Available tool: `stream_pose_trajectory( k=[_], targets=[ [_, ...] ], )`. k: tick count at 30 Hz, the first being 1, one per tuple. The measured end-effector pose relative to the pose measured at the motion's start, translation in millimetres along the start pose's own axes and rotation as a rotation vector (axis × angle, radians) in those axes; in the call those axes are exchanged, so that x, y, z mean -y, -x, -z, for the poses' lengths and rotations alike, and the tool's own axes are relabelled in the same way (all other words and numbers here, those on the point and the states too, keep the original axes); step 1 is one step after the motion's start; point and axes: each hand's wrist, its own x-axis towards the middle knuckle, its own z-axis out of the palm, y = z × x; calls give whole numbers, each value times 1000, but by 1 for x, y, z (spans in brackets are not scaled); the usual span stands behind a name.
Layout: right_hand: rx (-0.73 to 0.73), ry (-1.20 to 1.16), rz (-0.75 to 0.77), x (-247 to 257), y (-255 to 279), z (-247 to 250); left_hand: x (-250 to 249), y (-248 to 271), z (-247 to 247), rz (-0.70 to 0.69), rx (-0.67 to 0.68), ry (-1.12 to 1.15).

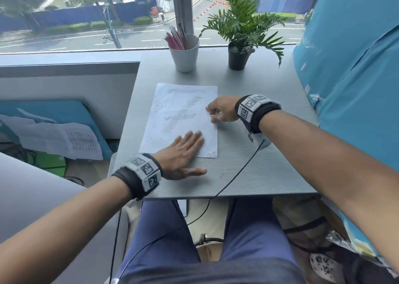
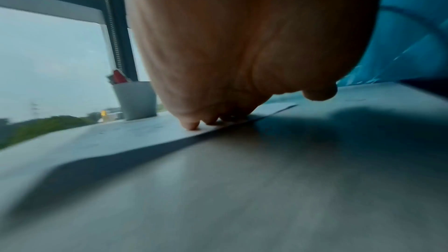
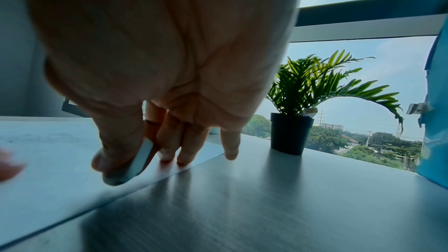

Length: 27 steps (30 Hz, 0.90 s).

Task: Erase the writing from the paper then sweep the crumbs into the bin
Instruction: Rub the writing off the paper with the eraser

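A white sheet of paper with faint grey writing lies on the grey table. Dark eraser crumbs are scattered over it and on the table. My left hand lies flat, fingers straight, pressing the sheet's near edge. My right hand is at the sheet's right edge and pinches a white eraser between thumb and fingers, its tip down on the paper. No bin shows in any view.
A white cup of pens and a potted plant in a black pot stand at the table's far edge by the window. A blue wrapped panel rises on the right. A black cable trails over the near edge.
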Motion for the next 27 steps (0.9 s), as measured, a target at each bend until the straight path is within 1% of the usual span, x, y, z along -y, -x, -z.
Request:
stream_pose_trajectory(
  k=[3, 5, 6, 7, 8, 10, 12, 13, 15, 17, 18, 20, 24, 27],
  targets=[
    [-16, 24, -15, 3, 2, -2, -37, -6, -18, -201, 9, -51],
    [-31, 45, -20, 5, 2, -4, -49, -8, -19, -314, 13, 35],
    [-37, 53, -19, 6, 2, -6, -47, -9, -15, -330, -6, 106],
    [-40, 64, -16, 7, 3, -6, -41, -9, -10, -309, -41, 160],
    [-41, 72, -15, 9, 5, -7, -30, -9, -4, -255, -80, 185],
    [-37, 68, -24, 10, 8, -8, 0, -5, 6, -93, -119, 154],
    [-34, 60, -36, 11, 11, -10, 31, 0, 9, 60, -71, 93],
    [-38, 67, -38, 12, 13, -11, 40, 2, 8, 99, -40, 82],
    [-98, 82, -33, 16, 18, -14, 44, 3, 6, 116, -15, 82],
    [-180, -2, -30, 25, 24, -21, 36, -1, 5, 124, -28, 87],
    [-193, -61, -26, 32, 27, -25, 30, -5, 6, 131, -37, 88],
    [-173, -134, -23, 42, 31, -35, 15, -13, 9, 135, -48, 84],
    [-149, -120, -32, 36, 31, -43, -12, -22, 10, 74, -53, 62],
    [-131, -88, -24, 26, 35, -42, -8, -16, 6, 71, -17, 36]
  ],
)
